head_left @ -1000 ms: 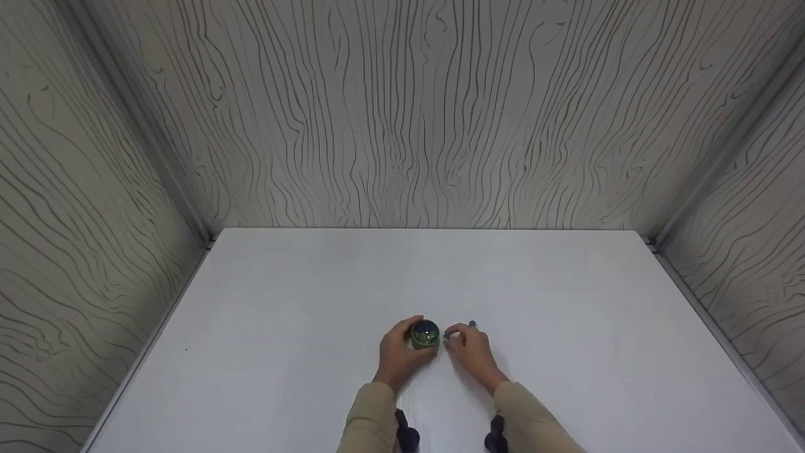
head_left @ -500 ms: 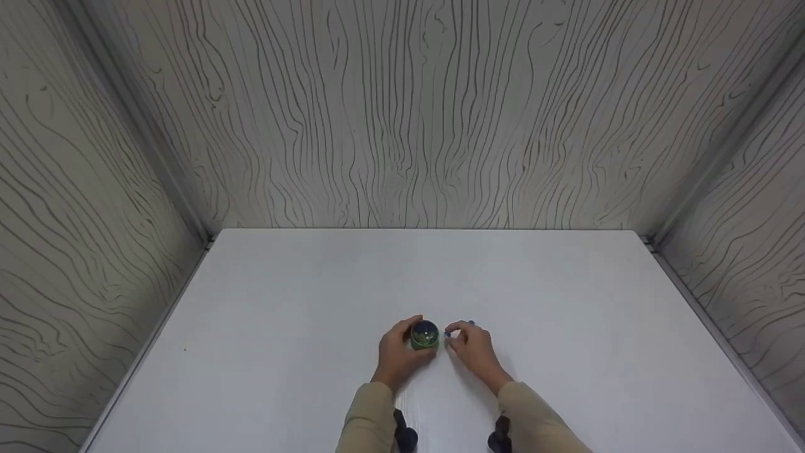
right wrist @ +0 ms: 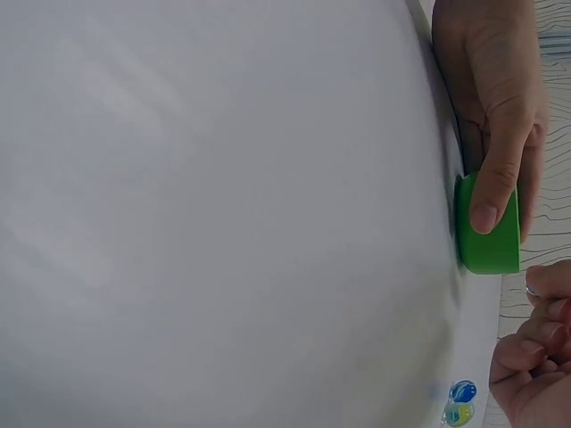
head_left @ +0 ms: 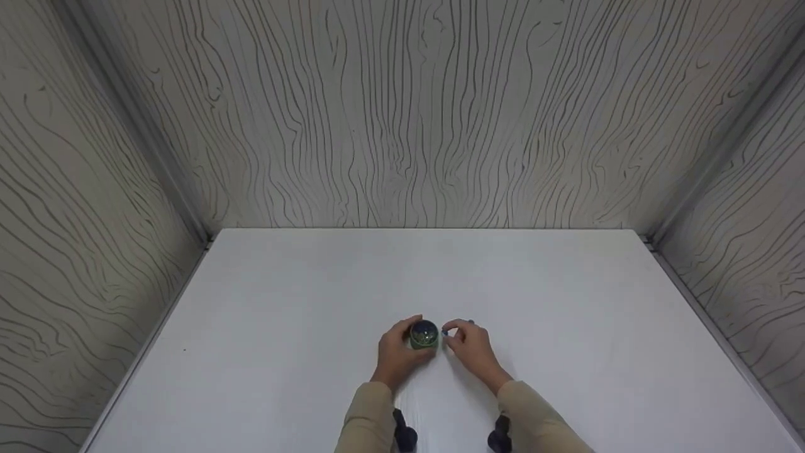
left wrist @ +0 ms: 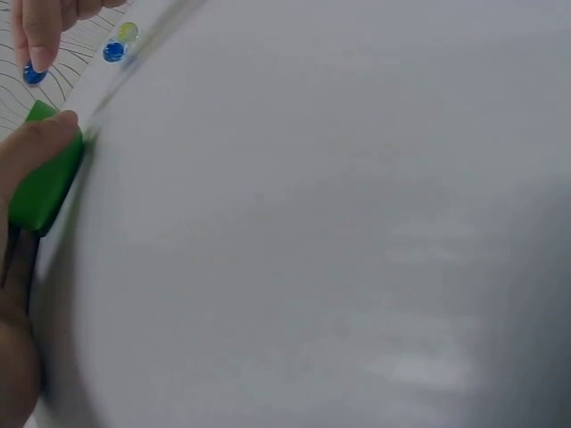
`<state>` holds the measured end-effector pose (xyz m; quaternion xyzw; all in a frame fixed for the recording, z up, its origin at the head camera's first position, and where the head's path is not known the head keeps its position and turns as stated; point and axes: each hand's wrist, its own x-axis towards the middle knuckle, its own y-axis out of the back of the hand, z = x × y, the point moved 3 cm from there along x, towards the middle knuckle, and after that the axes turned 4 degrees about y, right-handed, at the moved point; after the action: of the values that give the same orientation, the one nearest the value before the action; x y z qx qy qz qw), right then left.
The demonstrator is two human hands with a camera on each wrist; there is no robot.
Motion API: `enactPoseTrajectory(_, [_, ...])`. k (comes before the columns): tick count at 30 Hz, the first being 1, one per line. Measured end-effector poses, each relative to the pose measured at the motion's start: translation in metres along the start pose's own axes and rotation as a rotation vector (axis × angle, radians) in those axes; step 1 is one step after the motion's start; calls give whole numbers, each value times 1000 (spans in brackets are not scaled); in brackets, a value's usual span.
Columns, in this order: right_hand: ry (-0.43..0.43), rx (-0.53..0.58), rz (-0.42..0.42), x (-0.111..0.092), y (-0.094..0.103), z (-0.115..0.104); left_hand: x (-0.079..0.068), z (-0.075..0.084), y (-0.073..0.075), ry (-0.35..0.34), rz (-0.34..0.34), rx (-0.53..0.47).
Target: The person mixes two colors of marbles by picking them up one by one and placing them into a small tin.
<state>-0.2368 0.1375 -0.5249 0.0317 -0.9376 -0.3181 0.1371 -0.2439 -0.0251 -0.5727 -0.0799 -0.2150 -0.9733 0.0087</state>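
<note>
My left hand (head_left: 397, 357) grips a small green cup (right wrist: 491, 254) from its left side, thumb along the near wall. The cup stands upright on the table, and dark blue and greenish pieces show inside it in the head view. Just right of the cup, my right hand (head_left: 473, 349) pinches a blue glass marble (left wrist: 34, 73) between thumb and fingertips, above the rim's height and apart from it. Beyond the right hand lie a loose blue marble (left wrist: 114, 52) and a yellow-green one (left wrist: 128, 32), side by side; the hand mostly hides them in the head view.
A white table (head_left: 283, 296) spreads around both hands. Wood-grain panels (head_left: 402, 113) enclose it at the back and on both sides. A tiny dark speck (head_left: 184, 350) marks the table at left.
My right hand has shifted slightly, bringing the pinched blue marble a little up and closer to the cup. The left hand and cup stay nearly where they were.
</note>
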Motion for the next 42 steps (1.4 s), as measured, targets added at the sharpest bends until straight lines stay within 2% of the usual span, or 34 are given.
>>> enactPoseTrajectory(7, [35, 3, 14, 0, 0, -3, 0, 0, 0, 3, 5, 4])
enactPoseTrajectory(13, [34, 3, 16, 1, -1, -5, 0, 2, 2, -4, 6, 4])
enactPoseTrajectory(16, [30, 8, 13, 1, -1, -5, -1, 1, 2, 15, 0, -12])
enactPoseTrajectory(23, [24, 12, 2, 2, -2, -6, -1, 1, 1, -14, 15, 1])
enactPoseTrajectory(30, [51, -22, 13, 4, -2, -10, 0, -1, 1, 13, 5, -8])
enactPoseTrajectory(42, [26, -16, -8, 7, -4, -12, 0, -1, -1, 35, 9, -20])
